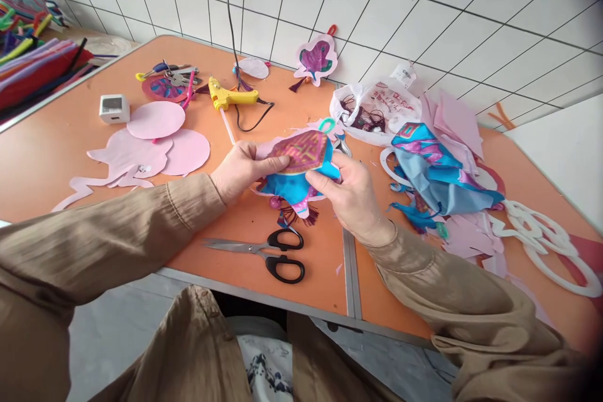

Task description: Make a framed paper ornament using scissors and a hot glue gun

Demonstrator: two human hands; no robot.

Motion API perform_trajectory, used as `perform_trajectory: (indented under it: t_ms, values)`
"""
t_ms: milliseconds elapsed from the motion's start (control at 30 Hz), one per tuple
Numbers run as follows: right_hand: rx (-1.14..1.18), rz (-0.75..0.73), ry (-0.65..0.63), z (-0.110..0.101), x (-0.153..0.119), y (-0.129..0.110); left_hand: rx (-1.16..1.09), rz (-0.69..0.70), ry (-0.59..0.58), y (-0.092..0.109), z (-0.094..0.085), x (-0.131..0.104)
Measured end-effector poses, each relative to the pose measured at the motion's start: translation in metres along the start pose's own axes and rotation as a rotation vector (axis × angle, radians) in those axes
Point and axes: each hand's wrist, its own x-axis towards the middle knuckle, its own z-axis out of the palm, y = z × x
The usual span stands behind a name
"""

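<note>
- Cloth piece [306, 154]: held above the table [301, 292], just beyond the scissors [259, 249]; patterned panel faces up.
- Orientation: panel runs crosswise between the hands, rising slightly to the right; pink dotted tip points down toward the scissor handles. Overall long axis: can't tell, hands and folds cover the outline.
- Green loop [326, 125] shows at the far right edge, tassel [308, 217] below the tip, close to the scissors; can't tell if either is fixed to the cloth.
- Left hand [240, 169]: beyond and left of the scissors. Thumb flat on top, aimed right; fingers curled underneath, mostly hidden. Pinching cloth.
- Right hand [353, 195]: beyond and right of the scissors. Thumb on the near edge, aimed left; fingers behind. Pinching cloth.
- Both forearms angle inward, sleeves at the wrists.
- Scissors: blades point left.
- Glue gun [233, 97]: well beyond the scissors, leftward.
</note>
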Motion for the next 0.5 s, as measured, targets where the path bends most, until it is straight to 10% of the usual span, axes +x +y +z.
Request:
perform_trajectory:
  t_ms: [233,500]
  values:
    - [0.211,-0.018,-0.091,-0.007,-0.004,-0.006,-0.080,0.109,0.301,0.006,-0.011,0.008]
    - [-0.872,-0.430,-0.898,0.003,-0.038,-0.047,-0.044,0.162,0.247,0.013,-0.014,0.005]
